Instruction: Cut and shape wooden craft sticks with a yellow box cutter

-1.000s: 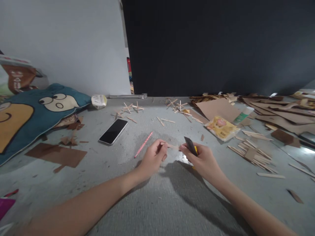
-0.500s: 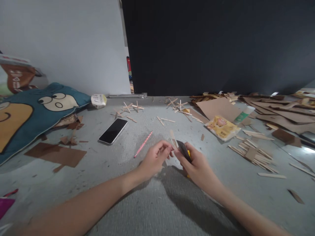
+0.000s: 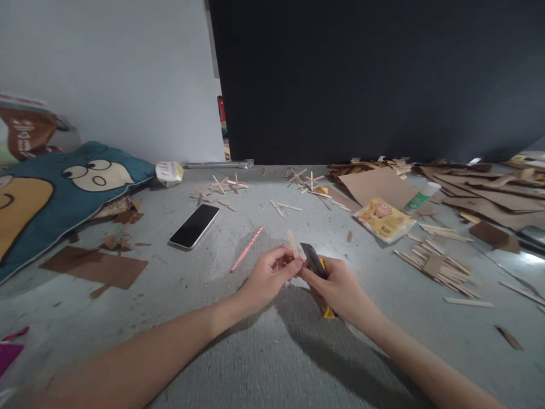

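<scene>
My left hand (image 3: 267,278) pinches a pale wooden craft stick (image 3: 293,243) that stands nearly upright from my fingertips. My right hand (image 3: 336,287) is wrapped round a yellow utility knife (image 3: 315,262) whose dark blade end points up, right beside the stick. Both hands meet low over the grey floor (image 3: 272,352), fingertips touching.
A pink pencil (image 3: 247,249) and a black phone (image 3: 194,226) lie left of my hands. Loose sticks (image 3: 434,258), a yellow packet (image 3: 380,219), a glue bottle (image 3: 421,197) and cardboard sheets (image 3: 481,196) lie right. A teal cushion (image 3: 55,196) and brown card (image 3: 94,266) sit left.
The stick has swung from lying level between my hands to standing upright. My right hand with the knife has shifted left against my left hand.
</scene>
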Demonstrator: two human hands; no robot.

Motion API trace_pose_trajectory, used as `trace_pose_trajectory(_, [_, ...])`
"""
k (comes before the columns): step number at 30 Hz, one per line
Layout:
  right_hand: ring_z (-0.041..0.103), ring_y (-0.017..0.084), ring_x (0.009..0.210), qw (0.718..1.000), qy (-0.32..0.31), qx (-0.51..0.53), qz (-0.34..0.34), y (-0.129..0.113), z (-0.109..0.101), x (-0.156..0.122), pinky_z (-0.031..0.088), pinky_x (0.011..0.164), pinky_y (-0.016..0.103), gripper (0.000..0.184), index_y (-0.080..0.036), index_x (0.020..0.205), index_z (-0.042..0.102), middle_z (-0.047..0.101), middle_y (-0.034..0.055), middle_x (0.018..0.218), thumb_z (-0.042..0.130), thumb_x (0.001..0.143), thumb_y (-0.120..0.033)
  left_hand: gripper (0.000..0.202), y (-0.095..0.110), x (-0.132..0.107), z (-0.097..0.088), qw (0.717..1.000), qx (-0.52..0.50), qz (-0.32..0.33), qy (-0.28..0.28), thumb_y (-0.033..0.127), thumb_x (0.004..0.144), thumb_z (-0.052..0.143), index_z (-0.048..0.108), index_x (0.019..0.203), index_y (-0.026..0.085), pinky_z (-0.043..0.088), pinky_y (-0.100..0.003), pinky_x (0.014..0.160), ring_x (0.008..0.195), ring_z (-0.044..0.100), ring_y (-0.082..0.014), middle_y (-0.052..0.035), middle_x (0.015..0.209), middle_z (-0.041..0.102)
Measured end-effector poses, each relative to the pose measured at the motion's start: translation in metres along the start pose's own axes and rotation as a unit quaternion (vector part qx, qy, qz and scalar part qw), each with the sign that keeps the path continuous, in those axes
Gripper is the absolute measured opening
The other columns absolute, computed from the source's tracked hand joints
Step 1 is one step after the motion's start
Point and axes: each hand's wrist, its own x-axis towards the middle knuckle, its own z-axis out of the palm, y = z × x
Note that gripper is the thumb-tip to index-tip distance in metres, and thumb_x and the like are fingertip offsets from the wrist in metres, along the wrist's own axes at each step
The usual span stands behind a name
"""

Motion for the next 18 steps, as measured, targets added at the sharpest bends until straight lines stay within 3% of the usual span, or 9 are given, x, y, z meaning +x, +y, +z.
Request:
trace_pose_trajectory(4, [0.035, 0.01, 0.045, 0.999, -0.013, 0.031, 0.009, 0.004, 0.0, -0.004, 0.031, 0.04, 0.023, 0.046, -0.023, 0.092, 0.054, 0.04, -0.0095, 0.057, 0.063, 0.088, -0.068, 0.042, -0.005, 0.002, -0.001, 0.999, -0.01, 0.006, 0.046, 0.06, 0.094, 0.062, 0.059, 0.085, 0.019, 0.046, -0.027, 0.067, 0.068, 0.057, -0.0137, -0.0013, 0.078, 0.062])
trace_pose_trajectory(7, [0.038, 0.01, 0.041, 0.999, 0.002, 0.043, -0.003, 0.002, -0.002, -0.011, 0.033, 0.038, 0.021, 0.042, -0.026, 0.11, 0.044, 0.044, -0.0114, 0.059, 0.051, 0.097, -0.066, 0.039, -0.008, 0.003, -0.005, 0.998, 0.016, 0.0, 0.066, 0.058, 0.099, 0.053, 0.055, 0.09, 0.021, 0.046, -0.026, 0.062, 0.061, 0.058, -0.0134, 0.0002, 0.074, 0.064])
trace_pose_trajectory(13, [0.062, 0.013, 0.045, 0.995, 0.021, -0.094, -0.035, -0.005, -0.008, -0.015, 0.044, 0.044, 0.023, 0.036, -0.024, 0.086, 0.05, 0.068, -0.0001, 0.067, 0.047, 0.1, -0.057, 0.034, -0.005, -0.001, -0.008, 0.98, 0.192, -0.001, 0.06, 0.045, 0.103, 0.048, 0.067, 0.091, 0.02, 0.035, -0.024, 0.054, 0.054, 0.048, -0.0118, 0.0032, 0.064, 0.057])
trace_pose_trajectory(18, [0.062, 0.012, 0.043, 0.996, -0.004, -0.085, 0.004, 0.0, -0.005, -0.013, 0.045, 0.042, 0.023, 0.035, -0.024, 0.081, 0.051, 0.072, 0.0013, 0.069, 0.045, 0.101, -0.052, 0.038, 0.001, -0.003, -0.007, 0.976, 0.215, 0.011, 0.039, 0.042, 0.105, 0.046, 0.066, 0.082, 0.019, 0.037, -0.025, 0.058, 0.056, 0.051, -0.0124, 0.0021, 0.063, 0.058])
